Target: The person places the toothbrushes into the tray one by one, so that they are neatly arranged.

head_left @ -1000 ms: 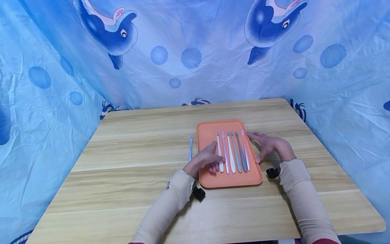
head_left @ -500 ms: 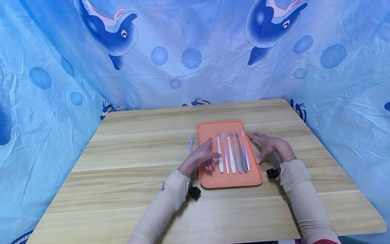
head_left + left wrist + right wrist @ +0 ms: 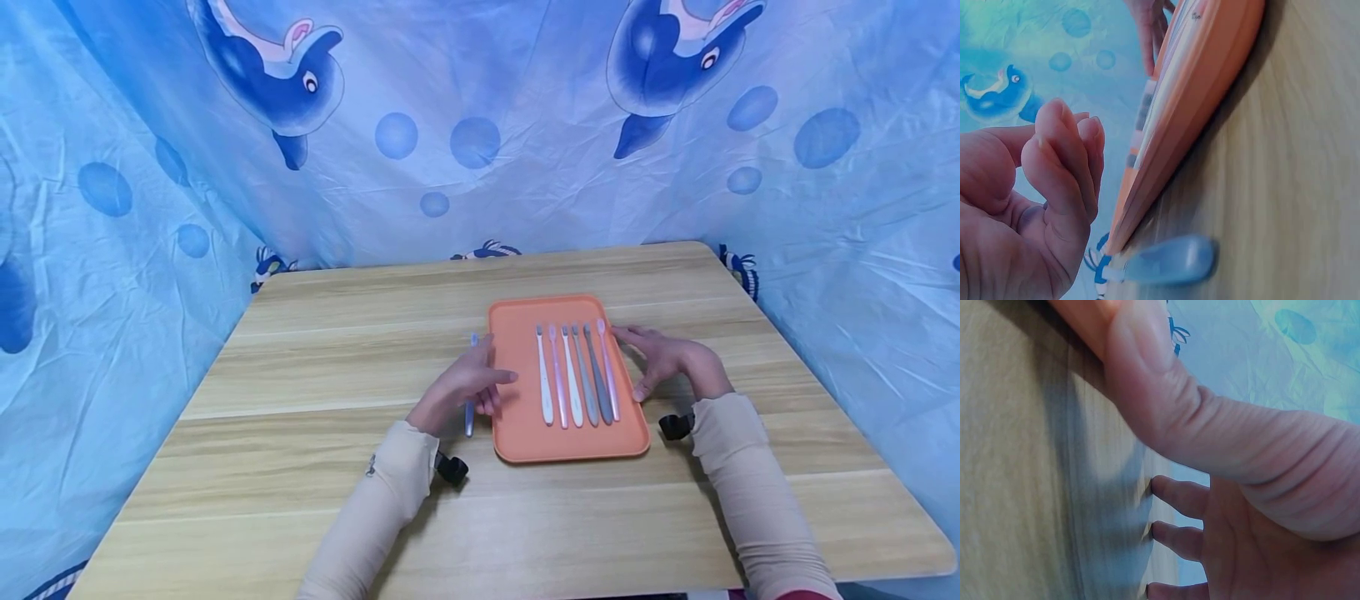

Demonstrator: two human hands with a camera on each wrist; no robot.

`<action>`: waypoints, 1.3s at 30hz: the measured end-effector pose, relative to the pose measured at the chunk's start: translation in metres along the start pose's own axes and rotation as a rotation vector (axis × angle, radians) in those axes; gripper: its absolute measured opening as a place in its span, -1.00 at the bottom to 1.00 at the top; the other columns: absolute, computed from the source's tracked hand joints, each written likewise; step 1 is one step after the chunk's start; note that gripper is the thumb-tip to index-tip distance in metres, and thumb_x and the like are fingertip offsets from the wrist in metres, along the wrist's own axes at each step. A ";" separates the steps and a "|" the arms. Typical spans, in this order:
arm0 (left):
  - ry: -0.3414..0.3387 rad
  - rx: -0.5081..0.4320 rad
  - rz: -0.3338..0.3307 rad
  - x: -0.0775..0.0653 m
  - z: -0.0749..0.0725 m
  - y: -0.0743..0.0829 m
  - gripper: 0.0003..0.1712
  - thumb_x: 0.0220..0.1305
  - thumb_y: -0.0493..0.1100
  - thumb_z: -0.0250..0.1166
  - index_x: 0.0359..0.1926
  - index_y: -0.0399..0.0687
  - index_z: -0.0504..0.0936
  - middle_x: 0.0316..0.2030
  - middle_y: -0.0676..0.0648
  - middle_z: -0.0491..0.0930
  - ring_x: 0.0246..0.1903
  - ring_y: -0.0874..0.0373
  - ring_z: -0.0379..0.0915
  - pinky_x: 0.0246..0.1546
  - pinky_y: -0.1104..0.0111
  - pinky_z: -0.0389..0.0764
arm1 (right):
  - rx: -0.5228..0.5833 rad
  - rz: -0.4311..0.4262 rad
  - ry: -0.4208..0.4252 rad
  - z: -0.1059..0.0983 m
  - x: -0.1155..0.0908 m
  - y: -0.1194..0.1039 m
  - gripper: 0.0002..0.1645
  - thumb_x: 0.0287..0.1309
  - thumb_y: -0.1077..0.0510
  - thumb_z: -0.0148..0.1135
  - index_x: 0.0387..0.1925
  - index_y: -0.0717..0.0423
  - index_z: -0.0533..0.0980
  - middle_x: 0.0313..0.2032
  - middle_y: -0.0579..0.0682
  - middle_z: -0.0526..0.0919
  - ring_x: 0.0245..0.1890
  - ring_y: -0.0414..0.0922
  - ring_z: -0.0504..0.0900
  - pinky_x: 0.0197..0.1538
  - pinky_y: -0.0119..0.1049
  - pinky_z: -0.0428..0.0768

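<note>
My left hand [image 3: 463, 382] is over the left rim of the orange tray [image 3: 514, 442], above a blue toothbrush [image 3: 469, 421] lying on the table beside the tray. Nothing is held in it; in the left wrist view its fingers [image 3: 1063, 169] are loosely bent, apart from the toothbrush's handle. Several toothbrushes lie side by side in the tray: a white one [image 3: 545, 392] leftmost, a pink one [image 3: 609, 375] rightmost, grey ones between. At the tray's right rim my right hand [image 3: 671, 357] rests with thumb and forefinger spread; its thumb [image 3: 1147, 381] touches the rim.
The tray stands on a light wooden table [image 3: 315, 375]. A blue curtain [image 3: 525, 200] with dolphins surrounds the table at the back and sides. A small black camera [image 3: 452, 468] sits at the left wrist, another black camera [image 3: 677, 427] at the right.
My left hand has moved left, from over the white toothbrush in the tray to above the blue toothbrush. My right hand has stayed at the tray's right rim.
</note>
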State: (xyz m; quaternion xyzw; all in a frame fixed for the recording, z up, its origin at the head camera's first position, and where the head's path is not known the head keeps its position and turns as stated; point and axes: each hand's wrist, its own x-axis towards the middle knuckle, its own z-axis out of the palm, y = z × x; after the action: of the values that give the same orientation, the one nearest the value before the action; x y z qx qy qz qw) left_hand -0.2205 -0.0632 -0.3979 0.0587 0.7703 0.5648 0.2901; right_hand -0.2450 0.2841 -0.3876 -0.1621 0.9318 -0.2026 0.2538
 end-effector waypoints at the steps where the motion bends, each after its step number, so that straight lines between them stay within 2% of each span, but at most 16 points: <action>1: 0.000 -0.005 0.005 -0.001 -0.002 0.000 0.15 0.34 -0.22 0.29 0.61 0.10 -0.37 -0.76 -0.08 0.54 -0.84 0.17 0.46 -0.81 0.41 0.55 | 0.000 0.000 0.001 0.000 0.000 0.000 0.67 -0.40 -0.18 0.70 0.60 0.06 -0.20 0.53 0.47 -0.26 0.49 0.53 -0.26 0.42 0.56 0.02; 4: 0.005 -0.013 0.011 -0.004 -0.006 -0.002 0.11 0.34 -0.23 0.28 0.61 0.13 -0.31 -0.76 -0.09 0.53 -0.84 0.16 0.44 -0.81 0.39 0.55 | -0.001 -0.009 -0.002 0.000 0.000 0.000 0.67 -0.37 -0.18 0.70 0.60 0.08 -0.21 0.52 0.47 -0.26 0.49 0.54 -0.26 0.41 0.57 0.01; 11: 0.032 -0.034 -0.058 -0.010 -0.015 -0.004 0.21 0.34 -0.20 0.30 0.60 0.22 -0.45 -0.76 -0.06 0.53 -0.83 0.18 0.43 -0.79 0.41 0.56 | 0.001 -0.015 -0.005 0.001 0.000 0.000 0.66 -0.37 -0.17 0.69 0.60 0.07 -0.21 0.52 0.48 -0.26 0.49 0.53 -0.28 0.41 0.58 0.00; 15: 0.044 -0.040 -0.073 -0.011 -0.019 -0.006 0.21 0.34 -0.20 0.30 0.60 0.23 -0.46 -0.76 -0.05 0.52 -0.83 0.19 0.42 -0.79 0.42 0.56 | -0.001 -0.004 0.001 0.001 -0.001 -0.001 0.66 -0.38 -0.15 0.70 0.60 0.05 -0.20 0.53 0.47 -0.26 0.49 0.53 -0.27 0.42 0.57 0.01; 29: 0.062 -0.011 -0.073 -0.019 -0.035 -0.024 0.20 0.36 -0.20 0.28 0.60 0.08 -0.49 -0.76 -0.04 0.51 -0.85 0.21 0.41 -0.82 0.44 0.54 | -0.009 0.013 0.007 0.002 -0.001 0.000 0.65 -0.40 -0.14 0.71 0.60 0.05 -0.17 0.53 0.45 -0.24 0.49 0.53 -0.26 0.41 0.58 0.02; 36: 0.023 0.005 -0.059 -0.022 -0.042 -0.034 0.24 0.36 -0.21 0.28 0.58 0.02 -0.56 -0.70 -0.08 0.56 -0.83 0.20 0.43 -0.81 0.42 0.55 | -0.010 -0.005 0.010 0.002 -0.001 0.000 0.64 -0.40 -0.15 0.71 0.59 0.08 -0.15 0.53 0.45 -0.24 0.48 0.55 -0.25 0.41 0.58 0.02; 39: -0.003 0.020 -0.074 -0.024 -0.044 -0.037 0.27 0.34 -0.20 0.30 0.57 0.00 -0.59 -0.69 -0.08 0.57 -0.82 0.20 0.43 -0.80 0.42 0.56 | -0.008 -0.008 0.011 0.002 -0.001 0.000 0.64 -0.40 -0.15 0.71 0.59 0.08 -0.15 0.53 0.45 -0.23 0.48 0.55 -0.24 0.41 0.58 0.02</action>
State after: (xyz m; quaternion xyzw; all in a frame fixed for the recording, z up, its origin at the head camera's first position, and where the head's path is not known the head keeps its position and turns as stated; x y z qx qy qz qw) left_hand -0.2143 -0.1233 -0.4134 0.0338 0.7770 0.5459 0.3115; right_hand -0.2434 0.2843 -0.3890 -0.1656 0.9334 -0.2007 0.2471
